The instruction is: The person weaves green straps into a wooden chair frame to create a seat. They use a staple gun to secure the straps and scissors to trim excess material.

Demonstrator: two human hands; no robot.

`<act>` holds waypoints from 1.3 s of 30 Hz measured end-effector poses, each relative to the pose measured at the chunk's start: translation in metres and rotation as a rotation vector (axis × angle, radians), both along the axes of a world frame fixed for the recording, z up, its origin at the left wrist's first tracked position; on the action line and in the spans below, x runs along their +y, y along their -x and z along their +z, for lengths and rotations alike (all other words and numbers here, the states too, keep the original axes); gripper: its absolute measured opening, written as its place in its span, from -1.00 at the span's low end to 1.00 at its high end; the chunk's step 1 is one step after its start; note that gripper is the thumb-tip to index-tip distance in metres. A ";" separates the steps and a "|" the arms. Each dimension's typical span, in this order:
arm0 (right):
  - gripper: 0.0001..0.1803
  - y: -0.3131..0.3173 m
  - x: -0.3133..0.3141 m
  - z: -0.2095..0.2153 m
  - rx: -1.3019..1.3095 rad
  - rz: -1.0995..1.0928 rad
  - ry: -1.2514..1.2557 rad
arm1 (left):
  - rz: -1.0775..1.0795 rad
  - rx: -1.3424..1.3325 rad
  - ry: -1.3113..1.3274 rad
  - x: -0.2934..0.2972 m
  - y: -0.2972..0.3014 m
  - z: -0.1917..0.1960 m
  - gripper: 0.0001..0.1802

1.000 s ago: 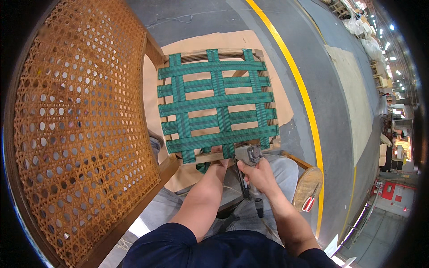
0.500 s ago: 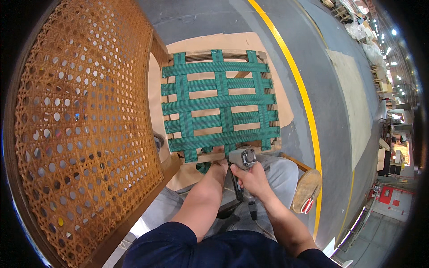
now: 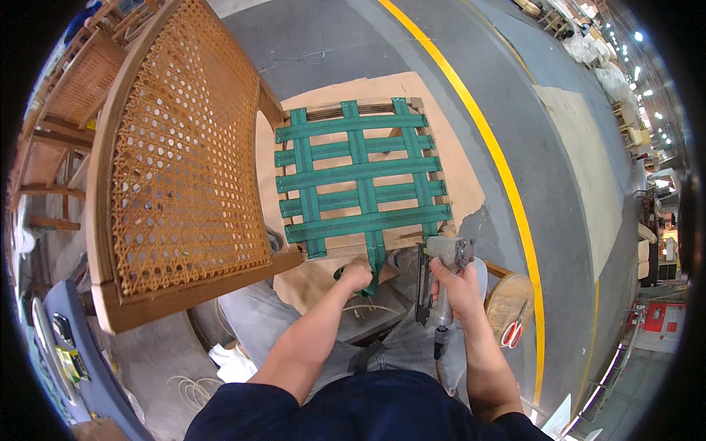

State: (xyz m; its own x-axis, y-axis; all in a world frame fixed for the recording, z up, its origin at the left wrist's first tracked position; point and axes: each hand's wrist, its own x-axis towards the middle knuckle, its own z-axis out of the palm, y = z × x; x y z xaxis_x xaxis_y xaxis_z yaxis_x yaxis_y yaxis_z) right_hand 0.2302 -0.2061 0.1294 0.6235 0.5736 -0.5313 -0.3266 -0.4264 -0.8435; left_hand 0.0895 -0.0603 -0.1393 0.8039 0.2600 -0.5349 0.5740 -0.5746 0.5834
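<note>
two hands: both closed, one on webbing, the other on a tool, well apart before the seat.
left hand (image 3: 358,275): a fist gripping the loose end of the middle strap (image 3: 376,257), just beyond the near rail; green folds bunch beside the fingers.
right hand (image 3: 457,290): wrapped round the handle of a grey staple gun (image 3: 451,250), thumb toward the tool's head.
staple gun: held near the right end of the near rail; whether it touches the wood cannot be told. a dark fitting (image 3: 440,336) ends the handle.
webbing (image 3: 360,173): green straps, three running away from the person, five crossing left to right, interlaced with open gaps.
seat frame (image 3: 344,246): wooden, directly ahead of the hands, bearing the webbing.
cane back (image 3: 184,162): woven, wood-rimmed, rising at left from the same chair.
stool (image 3: 504,298): wooden, rounded, at right; scissors (image 3: 512,335) with red-and-white handles lie at its edge.
floor: grey, with a brown sheet (image 3: 460,165) beneath the chair and a yellow line (image 3: 482,117) to the right.
far left: further chair frames (image 3: 81,70), some with woven panels.
</note>
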 end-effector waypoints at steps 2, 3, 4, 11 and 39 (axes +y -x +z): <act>-0.77 -0.004 -0.012 -0.007 -0.012 -0.033 0.006 | 0.280 -0.090 0.542 -0.017 0.006 0.028 -0.68; -0.77 -0.006 -0.018 -0.008 -0.017 -0.051 0.012 | 0.420 -0.122 0.817 -0.026 0.011 0.054 -0.69; -0.78 -0.005 -0.017 -0.008 -0.007 -0.049 0.007 | 0.473 -0.175 0.925 -0.030 0.020 0.075 -0.77; -0.77 -0.008 0.010 -0.038 0.054 0.099 0.100 | 0.814 -0.219 0.898 0.032 0.006 0.143 -0.63; -0.69 0.020 0.062 -0.062 -0.023 0.262 0.286 | 0.771 -0.096 0.927 0.089 -0.031 0.118 -0.64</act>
State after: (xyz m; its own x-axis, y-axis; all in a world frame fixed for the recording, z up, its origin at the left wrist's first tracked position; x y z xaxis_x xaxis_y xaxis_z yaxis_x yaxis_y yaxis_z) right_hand 0.2106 -0.1442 0.0674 0.4886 0.5460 -0.6805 -0.1579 -0.7118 -0.6844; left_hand 0.1201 0.0282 -0.0212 0.6532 0.2382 -0.7187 0.5130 0.5589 0.6515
